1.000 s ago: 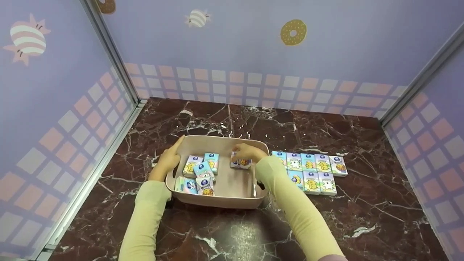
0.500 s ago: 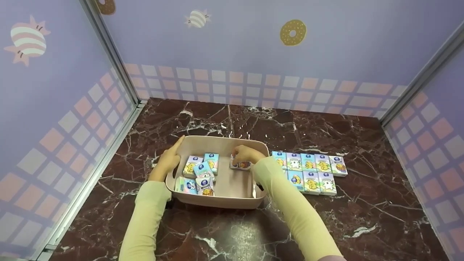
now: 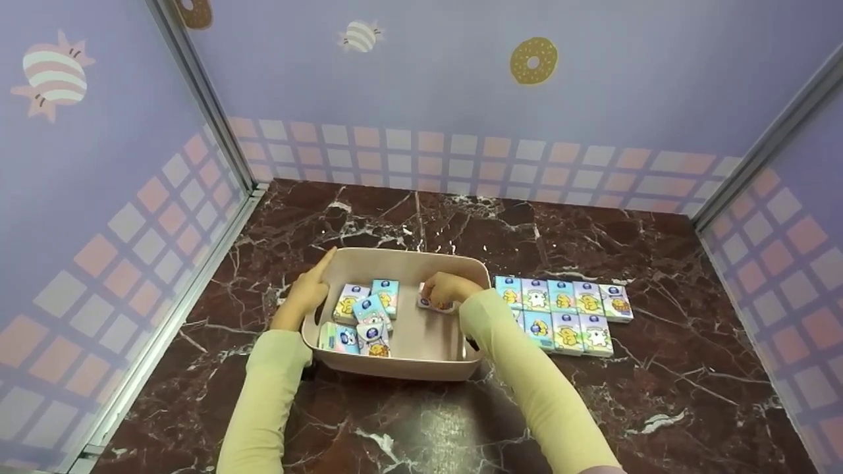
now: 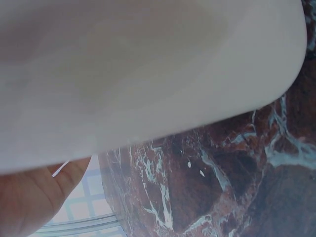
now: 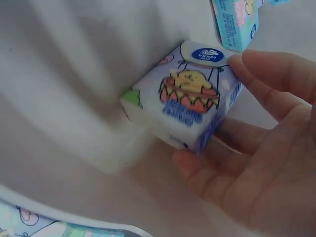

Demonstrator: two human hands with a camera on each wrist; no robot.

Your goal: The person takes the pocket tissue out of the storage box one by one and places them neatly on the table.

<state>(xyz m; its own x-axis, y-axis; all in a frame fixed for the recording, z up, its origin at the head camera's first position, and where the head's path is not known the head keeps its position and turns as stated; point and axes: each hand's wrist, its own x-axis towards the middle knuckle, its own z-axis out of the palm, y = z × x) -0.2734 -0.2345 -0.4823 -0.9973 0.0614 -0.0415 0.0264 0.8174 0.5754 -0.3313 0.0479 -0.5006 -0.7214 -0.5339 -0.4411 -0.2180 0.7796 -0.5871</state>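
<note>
A beige plastic bin point(image 3: 408, 370) stands on the marble surface. My left hand point(image 3: 306, 296) holds its left rim, index finger lying along the far corner; in the left wrist view, the bin's wall partly hides this hand point(image 4: 29, 200). Inside, at the right end, my right hand point(image 3: 451, 288) grips a small purple tissue pack point(image 5: 190, 94), thumb at one end and fingers along its side. The right wrist view shows this pack slightly tilted, beside the bin's inner wall. Several tissue packs point(image 3: 372, 309) lie loosely in the bin's left half, some overlapping.
To the right of the bin, several tissue packs point(image 3: 563, 299) lie in two neat rows on the dark red marble surface point(image 3: 672, 368). Patterned purple panels point(image 3: 421, 85) enclose the back and both sides. A metal rail point(image 3: 164, 349) runs along the left edge.
The right hand has shifted slightly, and the tissue pack in it has turned and tilted, now more covered by the fingers. The left hand, bin and other packs stay as they were.
</note>
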